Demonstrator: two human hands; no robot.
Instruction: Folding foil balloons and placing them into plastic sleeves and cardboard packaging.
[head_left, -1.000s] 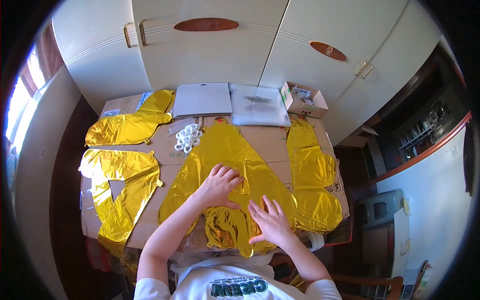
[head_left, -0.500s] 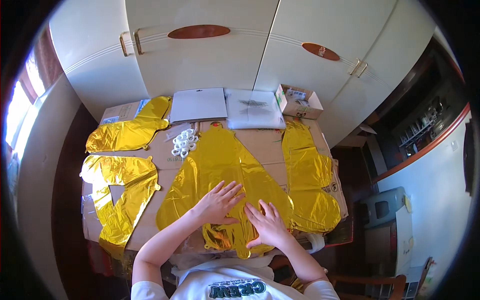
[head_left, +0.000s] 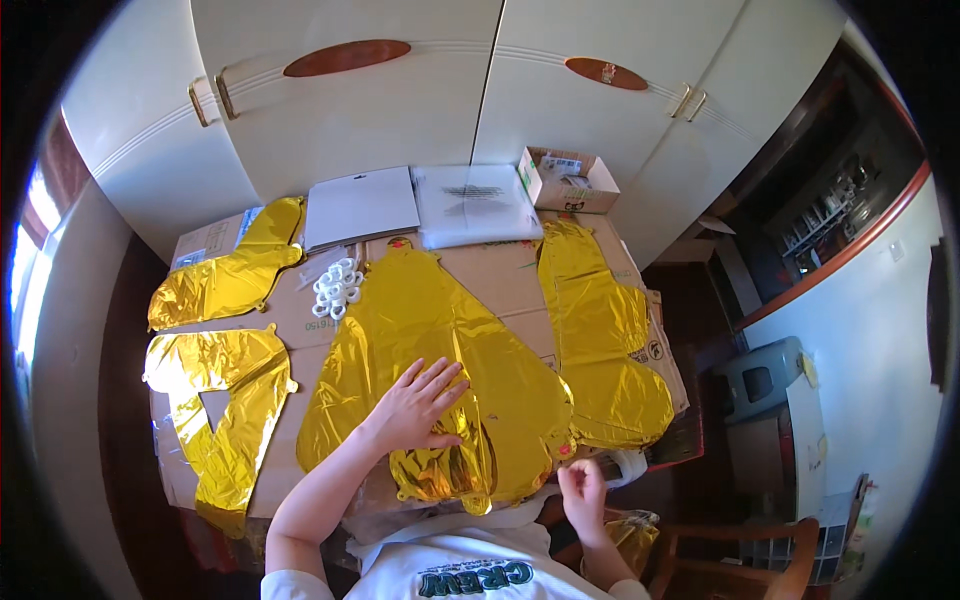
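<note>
Drew right hand (head_left: 583, 488) near lower corner of big gold foil (head_left: 410, 310).
See it spread on cardboard-covered bench (head_left: 505, 285), partly hidden by open, empty left hand (head_left: 414, 406); cannot tell curled right hand's grip. Around: smaller foils (head_left: 600, 335), carton (head_left: 588, 202), white rings (head_left: 338, 288).

The left hand (head_left: 408, 412) is held palm down, fingers (head_left: 440, 375) extended between one and two o'clock; the right hand (head_left: 583, 488) is curled, its forearm (head_left: 604, 555) angled toward eleven.

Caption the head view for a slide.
Left hand spread on a large gold foil piece, right hand by its lower-right corner, white rings near its upper left.
</note>
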